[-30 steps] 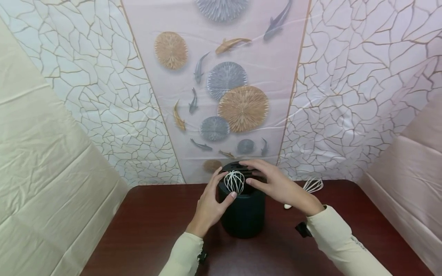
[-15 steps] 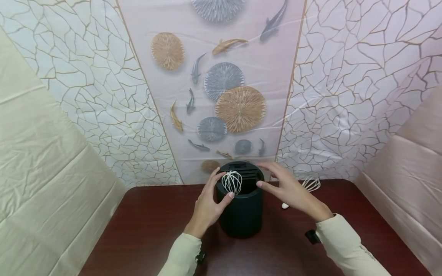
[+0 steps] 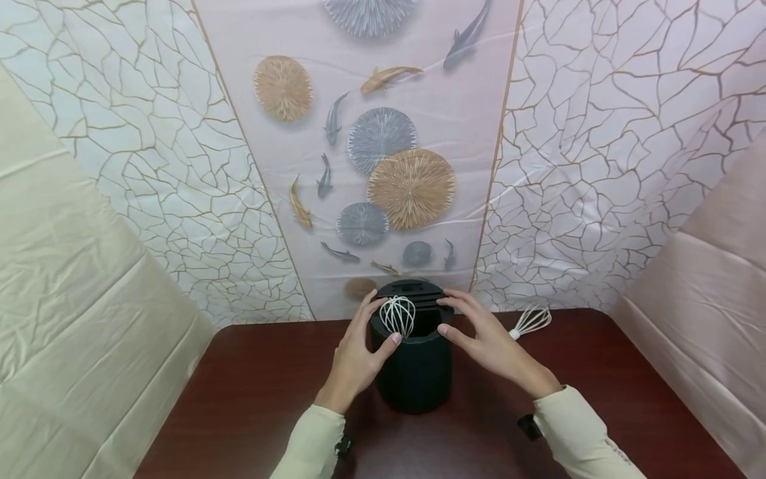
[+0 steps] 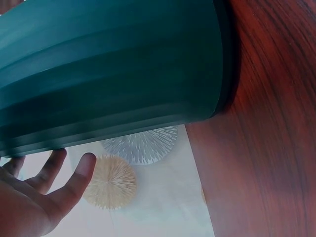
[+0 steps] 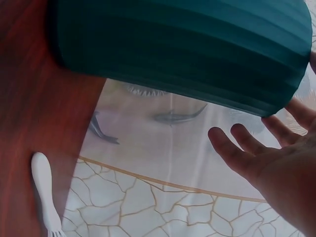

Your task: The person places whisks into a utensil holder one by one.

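Observation:
A dark green, ribbed utensil holder [image 3: 414, 376] stands upright on the table, with a slotted black section at the back of its top. The white wire head of a whisk [image 3: 397, 315] sticks up from its opening on the left, its handle hidden inside. Spread fingers of my left hand [image 3: 354, 359] touch the holder's left rim, the thumb at the front beside the whisk. Opposite, my right hand [image 3: 492, 342] has its fingertips right at the right rim, thumb toward the front. In the right wrist view, its two nearest fingers [image 5: 232, 150] stand off the wall.
Behind the right hand a second white whisk [image 3: 532, 320] lies near the back edge of the reddish-brown table [image 3: 257, 399]; its handle [image 5: 42, 182] shows in the right wrist view. A cloth backdrop printed with fish [image 3: 389, 78] hangs behind, with pale cloth at both sides.
My right hand has drawn back from above the opening to the right, then come in against the right rim. The left hand keeps its place at the left rim, and the whisk stays put.

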A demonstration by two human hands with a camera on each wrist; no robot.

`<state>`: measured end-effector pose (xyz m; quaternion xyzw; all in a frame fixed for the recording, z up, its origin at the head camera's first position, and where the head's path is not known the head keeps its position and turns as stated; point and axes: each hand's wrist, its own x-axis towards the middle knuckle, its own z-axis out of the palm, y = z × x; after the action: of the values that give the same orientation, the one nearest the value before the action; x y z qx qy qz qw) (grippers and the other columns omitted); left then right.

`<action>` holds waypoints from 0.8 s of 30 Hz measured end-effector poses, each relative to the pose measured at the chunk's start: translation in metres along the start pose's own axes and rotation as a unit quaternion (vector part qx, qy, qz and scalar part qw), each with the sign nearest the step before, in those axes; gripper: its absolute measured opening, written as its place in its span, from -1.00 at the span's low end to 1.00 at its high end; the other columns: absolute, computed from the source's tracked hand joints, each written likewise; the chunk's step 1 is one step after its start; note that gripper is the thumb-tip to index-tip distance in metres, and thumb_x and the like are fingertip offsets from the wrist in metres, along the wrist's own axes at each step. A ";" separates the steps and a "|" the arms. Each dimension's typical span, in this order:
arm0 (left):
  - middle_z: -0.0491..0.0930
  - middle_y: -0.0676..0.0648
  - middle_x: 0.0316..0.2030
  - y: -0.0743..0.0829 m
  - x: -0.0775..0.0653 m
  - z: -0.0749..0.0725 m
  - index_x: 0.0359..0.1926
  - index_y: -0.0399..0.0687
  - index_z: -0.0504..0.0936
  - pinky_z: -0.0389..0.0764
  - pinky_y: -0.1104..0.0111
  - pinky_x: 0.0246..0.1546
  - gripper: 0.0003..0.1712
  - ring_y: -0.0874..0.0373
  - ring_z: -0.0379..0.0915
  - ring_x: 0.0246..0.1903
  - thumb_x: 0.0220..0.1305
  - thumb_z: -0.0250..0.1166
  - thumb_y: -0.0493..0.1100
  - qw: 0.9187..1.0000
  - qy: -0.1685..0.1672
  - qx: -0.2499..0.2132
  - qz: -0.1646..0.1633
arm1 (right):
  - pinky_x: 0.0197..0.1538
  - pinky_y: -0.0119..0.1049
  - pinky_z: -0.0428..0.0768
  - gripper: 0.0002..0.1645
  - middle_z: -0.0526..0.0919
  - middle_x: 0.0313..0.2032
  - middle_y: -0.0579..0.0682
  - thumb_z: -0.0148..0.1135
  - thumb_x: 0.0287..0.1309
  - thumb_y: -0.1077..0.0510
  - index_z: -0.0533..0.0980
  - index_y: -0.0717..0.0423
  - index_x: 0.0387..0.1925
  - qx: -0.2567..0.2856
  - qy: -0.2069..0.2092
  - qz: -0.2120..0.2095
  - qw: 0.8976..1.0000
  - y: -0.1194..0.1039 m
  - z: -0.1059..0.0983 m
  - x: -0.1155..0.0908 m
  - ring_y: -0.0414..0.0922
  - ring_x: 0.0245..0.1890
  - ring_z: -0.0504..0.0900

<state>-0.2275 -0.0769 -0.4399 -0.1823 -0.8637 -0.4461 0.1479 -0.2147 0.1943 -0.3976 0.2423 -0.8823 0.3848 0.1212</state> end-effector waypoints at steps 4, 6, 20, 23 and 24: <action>0.05 0.27 0.65 0.001 0.000 -0.001 0.56 0.59 0.26 0.29 -0.54 0.17 -0.23 0.03 0.21 0.54 0.40 0.25 0.41 1.000 0.003 -0.001 0.004 | 0.39 0.30 0.37 -0.38 0.26 0.56 0.07 0.27 0.50 -0.06 0.43 0.04 0.46 0.022 0.016 0.006 1.000 0.000 0.006 -0.003 0.17 0.50 0.32; 0.06 0.27 0.64 0.000 0.000 -0.002 0.56 0.57 0.27 0.28 -0.55 0.17 -0.23 0.04 0.21 0.54 0.40 0.26 0.38 1.000 0.005 -0.003 0.005 | 0.41 0.30 0.33 -0.37 0.24 0.58 0.06 0.26 0.52 -0.06 0.41 0.03 0.48 0.030 0.024 0.007 0.999 0.000 0.010 -0.004 0.16 0.53 0.28; 0.01 0.42 0.61 -0.001 -0.001 0.002 0.56 0.52 0.29 0.32 -0.52 0.13 -0.23 0.08 0.23 0.53 0.41 0.29 0.32 1.000 0.016 0.000 0.013 | 0.22 0.20 0.58 -0.32 0.43 0.43 0.18 0.22 0.55 -0.05 0.31 0.04 0.53 0.094 0.099 0.084 0.987 0.008 0.022 -0.021 0.18 0.35 0.50; -0.01 0.45 0.61 0.000 -0.002 0.004 0.56 0.53 0.28 0.30 -0.54 0.12 -0.23 0.10 0.23 0.53 0.41 0.31 0.29 1.000 0.015 0.002 0.011 | 0.22 0.18 0.58 -0.30 0.44 0.43 0.22 0.22 0.55 -0.04 0.29 0.10 0.54 0.096 0.126 0.120 0.980 0.016 0.020 -0.026 0.20 0.32 0.54; -0.01 0.46 0.61 0.000 -0.002 0.004 0.56 0.53 0.28 0.31 -0.54 0.12 -0.23 0.11 0.23 0.53 0.41 0.31 0.28 1.000 0.015 0.002 0.011 | 0.21 0.16 0.58 -0.30 0.45 0.42 0.23 0.22 0.55 -0.03 0.28 0.13 0.54 0.096 0.135 0.132 0.977 0.018 0.019 -0.028 0.21 0.31 0.54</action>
<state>-0.2263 -0.0733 -0.4427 -0.1850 -0.8603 -0.4452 0.1660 -0.2013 0.2000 -0.4332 0.0803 -0.8411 0.5092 0.1638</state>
